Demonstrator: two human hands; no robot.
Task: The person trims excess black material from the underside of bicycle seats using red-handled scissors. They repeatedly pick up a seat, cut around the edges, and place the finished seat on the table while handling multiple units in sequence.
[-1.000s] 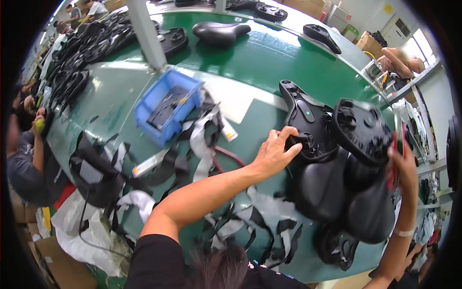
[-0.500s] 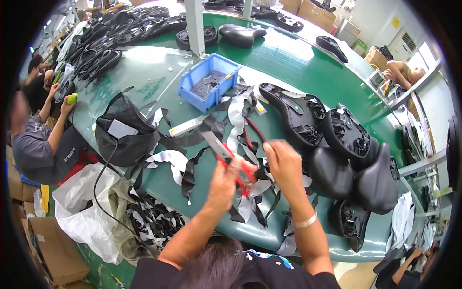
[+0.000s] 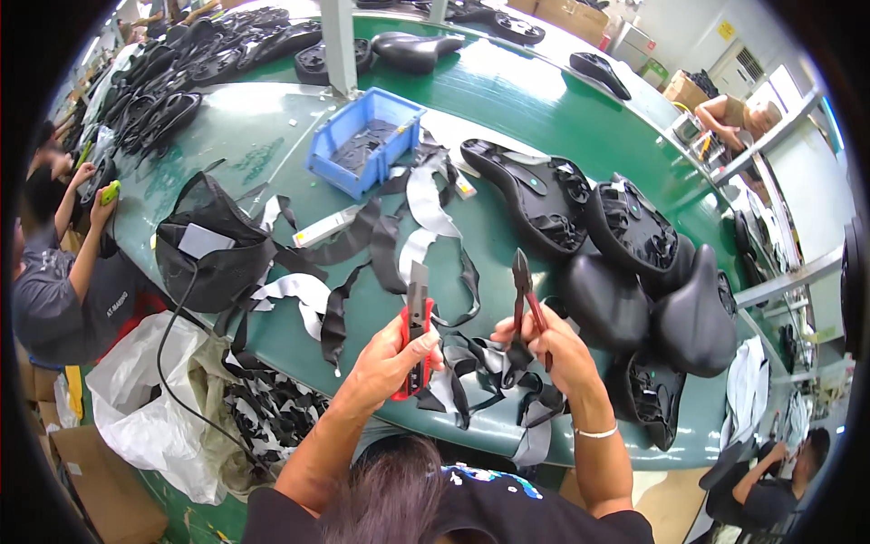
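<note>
My left hand [image 3: 382,367] is closed around a red utility knife [image 3: 417,308], its broad blade pointing away from me. To its right, my right hand [image 3: 564,352] grips a pair of pliers [image 3: 522,275] with dark red handles and a dark pointed jaw aimed up and away. Black and white fabric strips [image 3: 467,367] lie in curls on the table between and below both hands. Longer strips [image 3: 385,254] trail toward the far side. Right of the pliers, several black bicycle saddles [image 3: 605,304] are piled, some showing their hollow undersides.
A blue bin [image 3: 349,186] with dark pieces stands beyond the strips. At left sits a black fabric bag [image 3: 213,263] with a cable. A grey post [image 3: 338,50] rises behind the bin. More saddles [image 3: 190,82] heap at far left, near a co-worker [image 3: 68,272]. White plastic sacking [image 3: 149,399] hangs lower left.
My right hand has picked up the pliers from among the strips and brought them nearer. The knife in my left hand has turned more upright, and the view has shifted slightly.
</note>
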